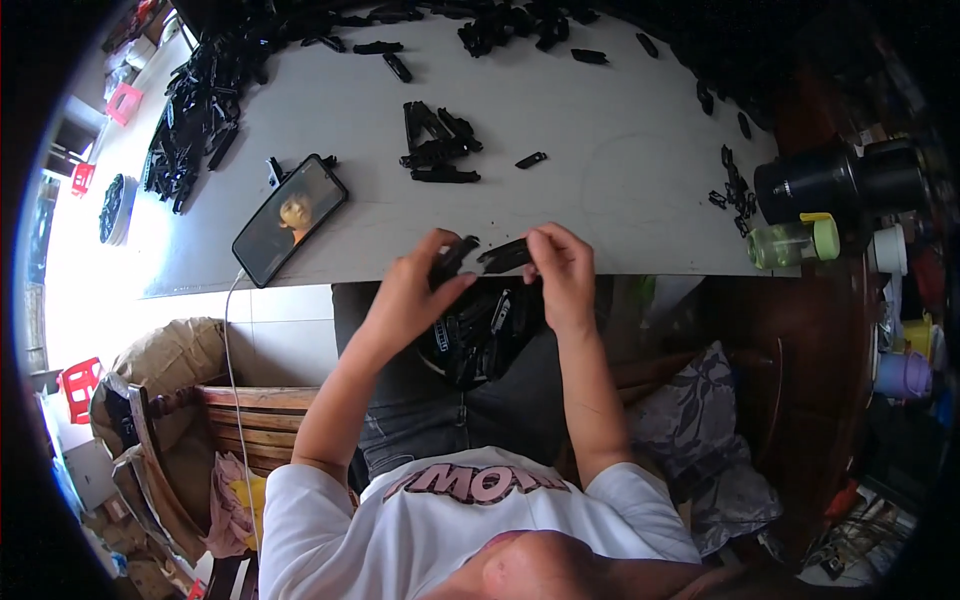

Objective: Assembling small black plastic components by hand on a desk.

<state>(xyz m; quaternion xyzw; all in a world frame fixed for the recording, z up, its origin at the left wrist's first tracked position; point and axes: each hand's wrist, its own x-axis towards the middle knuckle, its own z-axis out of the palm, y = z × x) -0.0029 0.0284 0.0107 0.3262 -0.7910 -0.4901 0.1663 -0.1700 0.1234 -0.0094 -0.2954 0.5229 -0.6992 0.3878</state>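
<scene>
Both my hands are at the near edge of the table [620, 215]. My left hand [408, 288] has its fingers curled round a small black plastic piece [455, 260]. In my right hand [564, 278] is a long black plastic piece [506, 257], pinched between thumb and fingers and pointing left. The two pieces are close together, and I cannot tell whether they touch. Below my hands, more black pieces [485, 330] lie at my lap; what holds them is mostly hidden. Beyond my hands is a small pile of similar black pieces [440, 145], with one loose piece [532, 160] to its right.
A phone [290, 220] with a white cable leans at the left. Big heaps of black parts [200, 110] cover the far left and back. At the right edge stand a green-lidded bottle [790, 243] and a black cylindrical container [810, 190]. A wooden bench [255, 420] is beside me.
</scene>
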